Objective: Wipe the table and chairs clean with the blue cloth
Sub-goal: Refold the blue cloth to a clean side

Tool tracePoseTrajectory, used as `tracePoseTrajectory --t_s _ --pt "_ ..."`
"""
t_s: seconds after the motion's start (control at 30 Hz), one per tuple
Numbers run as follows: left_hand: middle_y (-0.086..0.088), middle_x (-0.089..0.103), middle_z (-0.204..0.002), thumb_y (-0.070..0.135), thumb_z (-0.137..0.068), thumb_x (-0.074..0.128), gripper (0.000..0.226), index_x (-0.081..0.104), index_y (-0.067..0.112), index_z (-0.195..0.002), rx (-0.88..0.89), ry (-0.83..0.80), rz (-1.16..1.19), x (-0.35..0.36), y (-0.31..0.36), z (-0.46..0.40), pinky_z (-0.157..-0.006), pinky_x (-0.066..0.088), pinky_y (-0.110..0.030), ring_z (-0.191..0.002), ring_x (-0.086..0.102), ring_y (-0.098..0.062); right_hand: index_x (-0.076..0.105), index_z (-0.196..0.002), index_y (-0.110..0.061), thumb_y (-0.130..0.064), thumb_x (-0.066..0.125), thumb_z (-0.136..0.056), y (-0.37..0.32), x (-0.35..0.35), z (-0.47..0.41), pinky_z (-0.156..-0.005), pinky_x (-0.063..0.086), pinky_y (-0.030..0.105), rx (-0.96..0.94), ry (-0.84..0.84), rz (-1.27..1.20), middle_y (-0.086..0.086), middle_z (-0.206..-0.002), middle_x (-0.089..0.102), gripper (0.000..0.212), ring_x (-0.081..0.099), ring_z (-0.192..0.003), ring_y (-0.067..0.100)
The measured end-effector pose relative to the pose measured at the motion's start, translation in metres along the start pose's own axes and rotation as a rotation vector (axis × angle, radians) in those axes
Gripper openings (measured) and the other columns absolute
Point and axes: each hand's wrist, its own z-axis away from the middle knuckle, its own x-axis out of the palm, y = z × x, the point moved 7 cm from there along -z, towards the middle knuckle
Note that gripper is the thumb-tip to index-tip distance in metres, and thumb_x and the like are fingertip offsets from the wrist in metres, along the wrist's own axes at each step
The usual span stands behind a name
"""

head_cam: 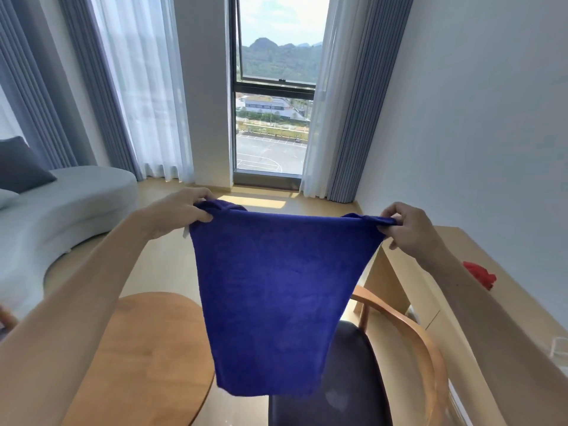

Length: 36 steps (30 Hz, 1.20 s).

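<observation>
Hanging limp above the round wooden bench [147, 348] and the dark-seated chair [353, 379], the blue cloth [276, 287] looks light, soft and floppy. Each top corner is pinched: left hand [181, 210], right hand [408, 226], both grips closed on fabric. Bunching it into a pad would probably suit wiping.

The square blue terry cloth [276, 290] hangs before the round wooden table [147, 358] at left and the dark-seated wooden armchair [353, 379] at right — long pale wooden desk [430, 290] further right, curved grey sofa [70, 207] far left.
</observation>
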Motion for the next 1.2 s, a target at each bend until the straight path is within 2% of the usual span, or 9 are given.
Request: tracePoseTrajectory --t_s 0.17,0.27,0.47,0.6,0.77,0.9,1.0,1.1,1.2 --pt "-0.008 0.053 -0.078 -0.010 -0.083 0.047 0.020 0.054 0.008 -0.085 -0.062 0.057 0.272 0.002 -0.006 -0.004 -0.054 0.037 -0.030 -0.065 0.047 -0.020 0.057 -0.097 -0.006 0.003 0.057 -0.090 0.003 -0.008 0.001 -0.063 0.056 0.035 0.093 0.026 -0.194 0.011 -0.086 0.065 0.012 0.063 -0.079 0.026" --pt "-0.012 0.060 -0.091 0.001 -0.068 0.055 0.031 0.060 0.002 -0.099 -0.114 0.059 0.531 0.003 -0.010 -0.006 -0.065 0.042 -0.032 -0.082 0.056 -0.026 0.058 -0.100 -0.004 0.001 0.058 -0.090 0.005 -0.010 0.002 -0.061 0.057 0.033 0.151 0.015 -0.302 0.011 -0.090 0.065 0.012 0.064 -0.081 0.026" --pt "-0.007 0.063 -0.087 0.008 -0.063 0.052 0.039 0.061 0.006 -0.101 -0.077 0.076 0.608 0.007 -0.002 -0.007 -0.064 0.040 -0.031 -0.079 0.056 -0.021 0.054 -0.107 -0.008 -0.007 0.048 -0.098 0.015 0.001 0.004 -0.061 0.051 0.033 0.245 -0.039 -0.445 0.010 -0.098 0.059 0.011 0.059 -0.089 0.025" --pt "-0.001 0.057 -0.071 -0.010 -0.062 0.047 0.034 0.056 0.004 -0.091 -0.030 0.034 0.472 0.008 -0.001 -0.005 -0.058 0.038 -0.029 -0.069 0.050 -0.019 0.055 -0.108 -0.007 -0.009 0.045 -0.100 0.019 0.005 0.006 -0.068 0.052 0.035 0.289 -0.101 -0.534 0.009 -0.100 0.057 0.013 0.055 -0.091 0.021" --pt "-0.014 0.061 -0.092 -0.021 -0.079 0.045 0.038 0.060 0.007 -0.102 0.001 0.064 0.293 0.006 -0.007 -0.005 -0.061 0.042 -0.030 -0.080 0.053 -0.023 0.056 -0.116 -0.005 0.017 0.055 -0.082 0.014 0.013 0.012 -0.073 0.056 0.030 0.230 -0.342 -0.478 0.016 -0.109 0.061 0.040 0.060 -0.098 0.026" --pt "-0.007 0.059 -0.082 -0.009 -0.088 0.047 0.030 0.061 0.017 -0.092 0.040 0.141 0.040 0.002 -0.004 -0.005 -0.052 0.036 -0.028 -0.066 0.047 -0.018 0.062 -0.105 -0.009 0.014 0.058 -0.082 0.011 0.007 0.012 -0.082 0.053 0.037 0.089 -0.199 -0.124 0.014 -0.096 0.066 0.034 0.061 -0.092 0.025" --pt "-0.005 0.057 -0.085 0.003 -0.094 0.045 0.021 0.058 0.020 -0.096 0.025 0.213 -0.088 -0.004 -0.005 -0.007 -0.061 0.048 -0.034 -0.069 0.055 -0.024 0.060 -0.092 -0.007 0.009 0.058 -0.086 0.006 0.005 0.011 -0.069 0.052 0.031 0.032 -0.089 -0.057 0.010 -0.084 0.065 0.017 0.062 -0.078 0.025" --pt "-0.007 0.058 -0.088 0.010 -0.096 0.046 0.014 0.055 0.021 -0.101 -0.003 0.233 -0.062 -0.005 -0.007 -0.006 -0.071 0.058 -0.044 -0.078 0.060 -0.028 0.054 -0.099 -0.006 0.002 0.051 -0.093 0.006 0.005 0.008 -0.060 0.054 0.032 0.063 -0.041 -0.015 0.013 -0.089 0.064 0.010 0.064 -0.078 0.027" --pt "-0.008 0.060 -0.095 0.014 -0.095 0.051 0.013 0.053 0.019 -0.106 -0.024 0.259 0.039 -0.005 -0.008 -0.004 -0.062 0.060 -0.041 -0.082 0.062 -0.027 0.049 -0.108 -0.009 -0.008 0.051 -0.096 0.012 0.001 0.006 -0.056 0.056 0.033 0.134 0.029 -0.054 0.014 -0.097 0.062 0.012 0.065 -0.079 0.029"
